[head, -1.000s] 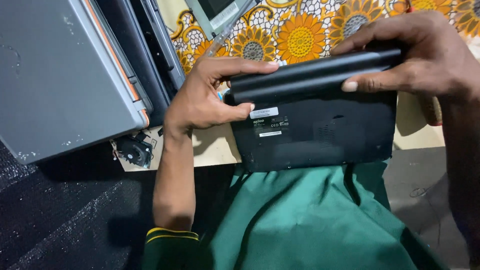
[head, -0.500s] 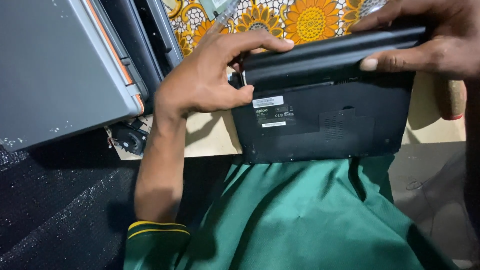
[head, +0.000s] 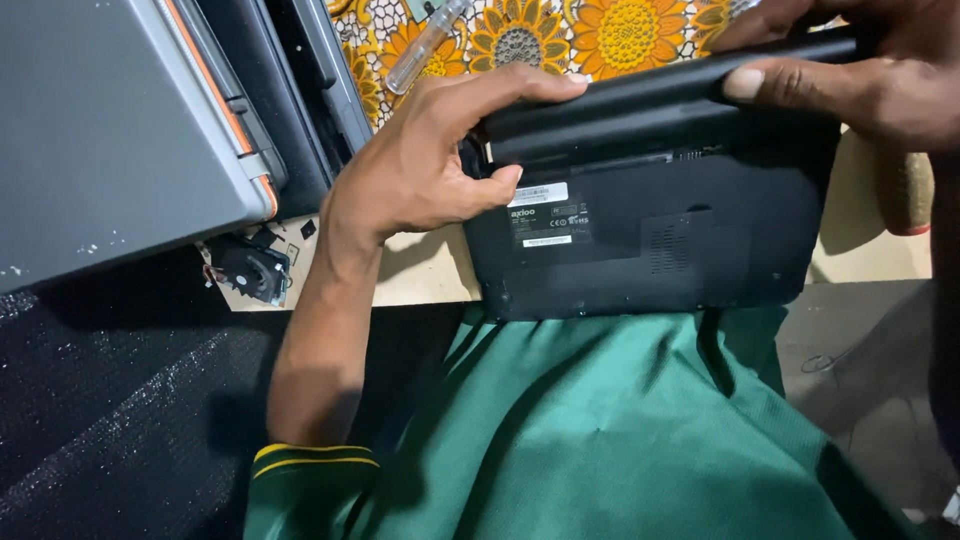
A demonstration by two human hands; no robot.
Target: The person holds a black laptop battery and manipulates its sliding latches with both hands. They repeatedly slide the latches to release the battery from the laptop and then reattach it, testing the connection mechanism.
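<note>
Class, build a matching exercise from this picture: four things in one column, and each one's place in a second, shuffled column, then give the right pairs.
Things:
1. long black battery
2. small black fan
3. grey laptop
4. clear-handled screwdriver

Places:
A. top, on the sunflower cloth
B. far left, filling the upper corner
C. gripped at its ends by the left hand and right hand, along the far edge of the upturned black netbook
D. on the board edge, below the grey laptop

Pairs: 1-C, 2-D, 3-B, 4-A

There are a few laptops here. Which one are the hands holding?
The small black laptop, flipped bottom-up in front of the green shirt. Both the left hand and right hand grip its long battery. The grey laptops lie untouched at the left.
</note>
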